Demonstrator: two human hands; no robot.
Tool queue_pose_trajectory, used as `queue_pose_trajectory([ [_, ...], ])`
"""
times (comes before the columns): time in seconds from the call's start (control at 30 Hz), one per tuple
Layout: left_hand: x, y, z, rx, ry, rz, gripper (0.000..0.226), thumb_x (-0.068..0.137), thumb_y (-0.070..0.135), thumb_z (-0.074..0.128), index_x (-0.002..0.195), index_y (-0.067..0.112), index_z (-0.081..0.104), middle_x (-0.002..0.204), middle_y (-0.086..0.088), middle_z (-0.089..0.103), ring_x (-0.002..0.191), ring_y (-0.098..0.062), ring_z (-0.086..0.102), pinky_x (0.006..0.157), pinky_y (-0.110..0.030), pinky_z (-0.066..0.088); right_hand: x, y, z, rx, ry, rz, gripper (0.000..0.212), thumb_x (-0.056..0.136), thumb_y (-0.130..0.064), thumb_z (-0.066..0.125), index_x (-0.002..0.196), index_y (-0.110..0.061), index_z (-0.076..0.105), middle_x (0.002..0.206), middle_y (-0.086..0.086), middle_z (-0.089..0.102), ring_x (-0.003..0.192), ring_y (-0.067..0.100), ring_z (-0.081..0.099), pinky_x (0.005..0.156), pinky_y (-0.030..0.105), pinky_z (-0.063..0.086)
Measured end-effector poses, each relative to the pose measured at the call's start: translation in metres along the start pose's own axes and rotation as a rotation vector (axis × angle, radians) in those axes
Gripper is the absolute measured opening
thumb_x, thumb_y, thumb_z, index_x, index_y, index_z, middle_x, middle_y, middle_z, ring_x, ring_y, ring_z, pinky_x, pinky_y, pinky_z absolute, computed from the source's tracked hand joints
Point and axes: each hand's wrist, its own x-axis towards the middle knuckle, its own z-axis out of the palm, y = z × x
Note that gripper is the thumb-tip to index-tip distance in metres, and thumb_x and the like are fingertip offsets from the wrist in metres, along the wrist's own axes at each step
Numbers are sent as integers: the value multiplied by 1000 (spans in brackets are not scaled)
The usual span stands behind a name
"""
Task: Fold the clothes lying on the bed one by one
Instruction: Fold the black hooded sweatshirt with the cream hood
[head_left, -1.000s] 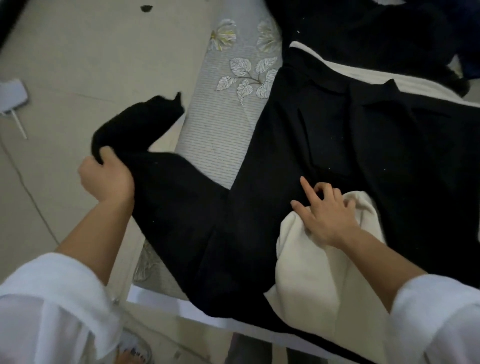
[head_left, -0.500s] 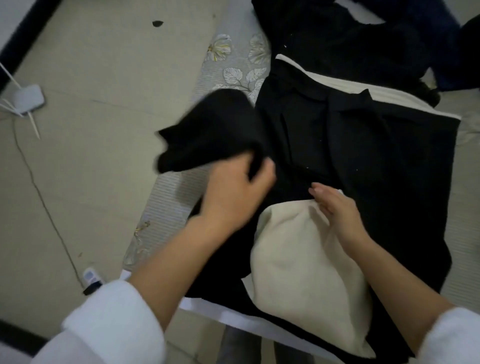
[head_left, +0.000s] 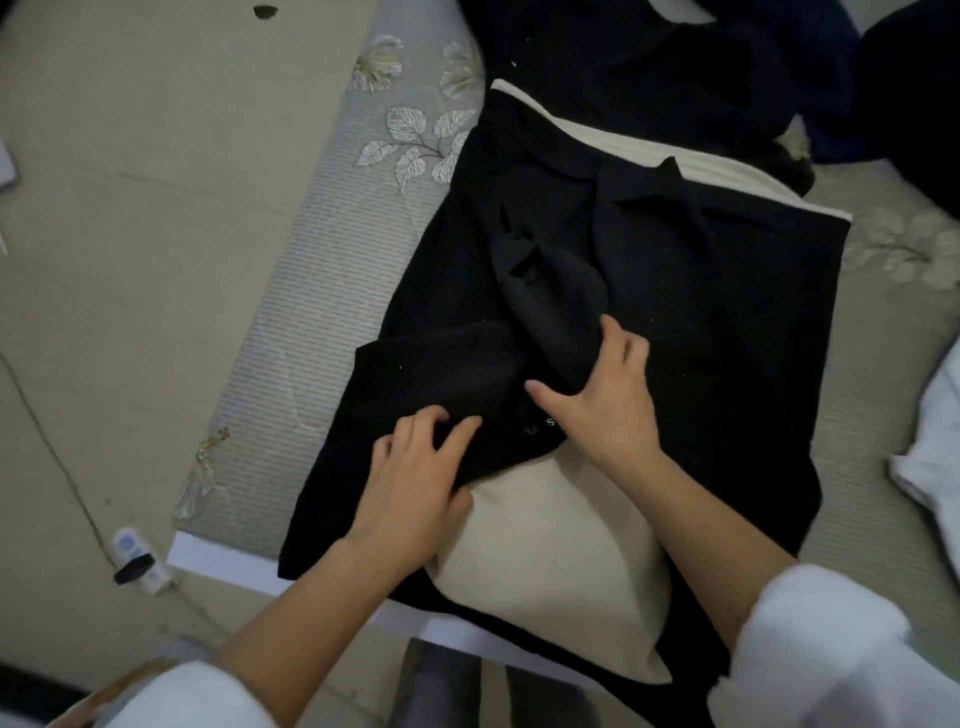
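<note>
Left hand (head_left: 415, 480) and right hand (head_left: 610, 402) press spread, flat fingers on the fuzzy black coat (head_left: 701, 312).

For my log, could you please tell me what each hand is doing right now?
Left hand: open, pressing the folded sleeve.
Right hand: open, spread on the black coat.

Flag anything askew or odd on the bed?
Mild: the folded-in sleeve lies bunched and diagonal across the black coat, not flat. The cream lining is flipped out at the hem, which overhangs the bed edge. Nothing torn or spilled.
</note>
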Motion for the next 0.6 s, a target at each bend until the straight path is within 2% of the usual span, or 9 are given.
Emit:
queue_pose_trajectory([
  [0.07, 2, -6, -5, -58, -46, -47, 68, 83, 33, 62, 144, 28, 32, 117, -3, 44, 99, -20, 49, 77, -30, 47, 10, 0, 8, -195, -12, -51, 77, 88, -37, 63, 149, -14, 22, 137, 9, 32, 116, 24, 48, 90, 34, 48],
  [0.1, 3, -8, -6, -109, -84, -72, 68, 87, 30, 59, 146, 30, 26, 115, -1, 43, 97, -18, 50, 77, -29, 48, 18, 1, 8, -202, -6, -46, 61, 93, -32, 56, 145, -13, 33, 133, 11, 41, 113, 27, 52, 87, 33, 46],
  [0.17, 4, -10, -13, -198, -122, -110, 68, 88, 25, 57, 147, 32, 23, 113, 2, 47, 92, -15, 54, 78, -29, 50, 32, -1, 0, 38, 113, 18, 37, 96, -23, 49, 130, -11, 57, 121, 13, 60, 108, 29, 58, 86, 30, 43],
  [0.27, 3, -7, -24, -283, -42, -73, 66, 86, 22, 59, 145, 34, 30, 107, 7, 47, 87, -12, 54, 76, -28, 51, 42, 5, -24, 641, 318, 187, 21, 91, -24, 55, 98, -16, 73, 98, 3, 71, 98, 18, 62, 89, 28, 46],
  [0.37, 0, 4, -23, -286, 21, 28, 62, 87, 22, 59, 143, 34, 34, 105, 11, 41, 87, -6, 48, 72, -20, 46, 46, 27, -44, 924, 384, 353, 11, 83, -25, 59, 78, -21, 68, 93, 1, 70, 94, 19, 65, 91, 42, 52],
  [0.43, 0, 10, -13, -264, -56, 51, 59, 90, 24, 55, 144, 35, 32, 107, 11, 39, 88, -4, 44, 72, -17, 42, 44, 44, -50, 971, 333, 504, 7, 87, -17, 59, 82, -21, 62, 101, 6, 69, 92, 21, 66, 84, 38, 56],
  [0.5, 1, 10, -3, -253, -173, 23, 58, 92, 29, 51, 145, 35, 29, 110, 10, 40, 90, -4, 42, 75, -18, 43, 41, 58, -48, 937, 266, 643, 14, 91, -11, 56, 80, -19, 55, 93, 5, 65, 80, 17, 64, 64, 29, 55],
  [0.53, 3, 8, 0, -261, -211, 12, 57, 92, 34, 50, 146, 35, 30, 110, 10, 40, 92, -4, 43, 76, -19, 44, 41, 63, -48, 906, 245, 661, 18, 92, -9, 55, 77, -19, 53, 88, 4, 63, 76, 16, 62, 56, 25, 52],
  [0.6, 9, 8, 1, -330, -215, -17, 52, 91, 44, 53, 140, 34, 41, 106, 13, 43, 94, -3, 46, 78, -20, 45, 44, 69, -48, 864, 295, 605, 23, 92, -7, 55, 73, -20, 54, 84, 2, 62, 80, 18, 63, 55, 23, 51],
])
